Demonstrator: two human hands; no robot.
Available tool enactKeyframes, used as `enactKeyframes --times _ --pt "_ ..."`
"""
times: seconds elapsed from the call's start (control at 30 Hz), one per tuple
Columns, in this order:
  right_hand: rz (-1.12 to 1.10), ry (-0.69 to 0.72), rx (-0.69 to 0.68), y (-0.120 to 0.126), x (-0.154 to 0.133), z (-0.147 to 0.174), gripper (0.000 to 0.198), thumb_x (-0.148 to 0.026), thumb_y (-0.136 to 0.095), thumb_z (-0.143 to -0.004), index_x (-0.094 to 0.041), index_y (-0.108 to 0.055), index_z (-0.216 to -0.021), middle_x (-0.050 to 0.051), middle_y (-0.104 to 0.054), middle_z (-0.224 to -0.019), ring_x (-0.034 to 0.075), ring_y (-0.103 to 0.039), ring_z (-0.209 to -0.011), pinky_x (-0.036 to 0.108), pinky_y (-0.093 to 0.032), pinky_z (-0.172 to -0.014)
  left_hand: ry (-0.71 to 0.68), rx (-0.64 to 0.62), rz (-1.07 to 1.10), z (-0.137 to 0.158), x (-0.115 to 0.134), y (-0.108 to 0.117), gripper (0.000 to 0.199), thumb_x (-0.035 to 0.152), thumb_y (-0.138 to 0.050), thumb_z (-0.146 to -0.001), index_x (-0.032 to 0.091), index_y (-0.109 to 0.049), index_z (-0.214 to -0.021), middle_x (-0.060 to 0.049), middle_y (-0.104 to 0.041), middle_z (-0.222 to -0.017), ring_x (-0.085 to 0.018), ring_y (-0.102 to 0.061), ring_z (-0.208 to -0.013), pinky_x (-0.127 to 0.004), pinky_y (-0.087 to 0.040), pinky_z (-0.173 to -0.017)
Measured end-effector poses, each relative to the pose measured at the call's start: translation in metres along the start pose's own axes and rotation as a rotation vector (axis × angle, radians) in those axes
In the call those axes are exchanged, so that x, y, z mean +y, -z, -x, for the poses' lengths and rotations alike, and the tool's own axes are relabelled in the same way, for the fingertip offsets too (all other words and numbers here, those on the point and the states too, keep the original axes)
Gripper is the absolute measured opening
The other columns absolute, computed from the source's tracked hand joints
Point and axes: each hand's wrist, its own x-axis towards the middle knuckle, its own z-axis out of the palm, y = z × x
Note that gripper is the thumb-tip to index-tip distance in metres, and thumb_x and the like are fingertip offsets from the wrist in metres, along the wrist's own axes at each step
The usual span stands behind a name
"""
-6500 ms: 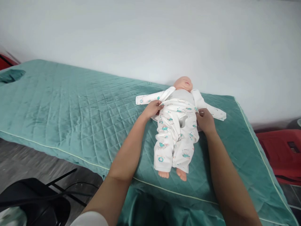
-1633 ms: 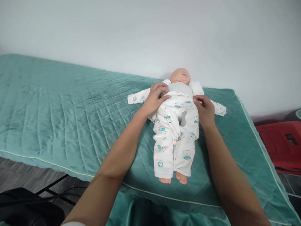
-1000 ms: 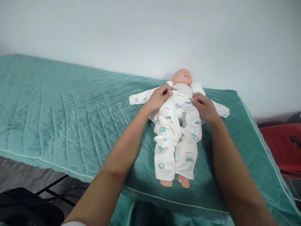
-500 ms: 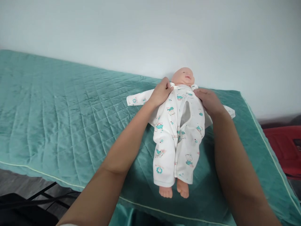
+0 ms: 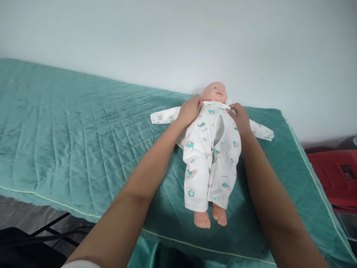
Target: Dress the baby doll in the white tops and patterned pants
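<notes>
A baby doll (image 5: 216, 91) lies on its back, head by the wall and bare feet toward me. It wears white printed baby pants (image 5: 196, 163) with an open slit at the crotch, drawn up to the chest. A white printed baby shirt (image 5: 260, 131) lies beneath, its sleeves spread to both sides. My left hand (image 5: 190, 110) is closed on the pants' top edge at the doll's shoulder on the left. At the opposite shoulder, my right hand (image 5: 239, 117) pinches the same top edge. Some fingertips are hidden by cloth.
A green quilted cover (image 5: 83, 149) spreads over the bed, with a pale piped edge. The wall (image 5: 139, 41) rises right behind the doll. A red case (image 5: 333, 178) stands past the right edge. Black metal legs (image 5: 50, 225) show at lower left.
The doll's feet have shifted slightly up and away from me. My right hand has moved a little left and inward, showing more of the right sleeve. My left hand stays at the shoulder.
</notes>
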Motion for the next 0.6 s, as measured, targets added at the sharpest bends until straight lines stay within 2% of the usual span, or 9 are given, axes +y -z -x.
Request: enactKeyframes --times 0.07,0.13,0.23,0.33,0.47,0.6 --pt "-0.014 -0.069 0.002 -0.001 0.002 0.001 0.033 -0.057 -0.057 -0.086 -0.024 -0.053 -0.082 0.003 -0.061 -0.081 0.023 -0.057 -0.082 0.042 -0.048 -0.087 0.030 0.029 0.013 -0.004 -0.004 -0.005 0.023 0.030 -0.045 -0.099 0.018 -0.060 -0.111 -0.010 -0.072 -0.104 -0.027 -0.066 -0.098 -0.040 -0.048 -0.091" --pt "-0.050 -0.070 0.033 0.000 0.001 0.007 0.032 -0.056 -0.058 -0.085 -0.024 -0.056 -0.086 0.004 -0.064 -0.087 0.024 -0.059 -0.086 0.043 -0.048 -0.089 0.003 0.055 0.064 -0.002 -0.007 -0.008 0.023 0.030 -0.049 -0.097 0.019 -0.062 -0.113 -0.009 -0.073 -0.106 -0.026 -0.067 -0.101 -0.039 -0.048 -0.093" --pt "-0.129 0.034 0.050 0.008 -0.006 0.022 0.032 -0.052 -0.057 -0.088 -0.025 -0.062 -0.102 0.008 -0.067 -0.116 0.027 -0.060 -0.111 0.048 -0.043 -0.104 -0.132 0.086 0.155 0.011 -0.011 -0.007 0.029 0.024 -0.048 -0.096 0.022 -0.065 -0.120 -0.007 -0.071 -0.122 -0.023 -0.064 -0.115 -0.037 -0.046 -0.102" --pt "-0.159 0.119 0.042 0.018 -0.014 0.040 0.033 -0.048 -0.057 -0.090 -0.027 -0.064 -0.114 0.008 -0.059 -0.140 0.027 -0.050 -0.135 0.052 -0.033 -0.116 -0.187 0.096 0.140 0.031 -0.013 -0.001 0.037 0.021 -0.044 -0.097 0.025 -0.068 -0.124 -0.006 -0.066 -0.134 -0.022 -0.058 -0.126 -0.039 -0.041 -0.110" --pt "-0.231 0.076 0.072 0.029 -0.032 0.067 0.027 -0.038 -0.054 -0.094 -0.026 -0.066 -0.114 0.008 -0.059 -0.141 0.024 -0.051 -0.136 0.052 -0.033 -0.118 -0.168 0.105 0.025 0.059 -0.014 0.005 0.039 0.023 -0.047 -0.097 0.023 -0.067 -0.130 -0.009 -0.058 -0.144 -0.024 -0.050 -0.134 -0.044 -0.035 -0.115" --pt "-0.247 0.079 0.145 0.043 -0.068 0.106 0.024 -0.030 -0.051 -0.096 -0.027 -0.066 -0.116 0.008 -0.063 -0.136 0.023 -0.055 -0.132 0.052 -0.038 -0.115 -0.157 0.157 -0.017 0.098 -0.006 0.011 0.040 0.023 -0.046 -0.097 0.020 -0.062 -0.134 -0.011 -0.056 -0.144 -0.023 -0.046 -0.135 -0.042 -0.034 -0.117"
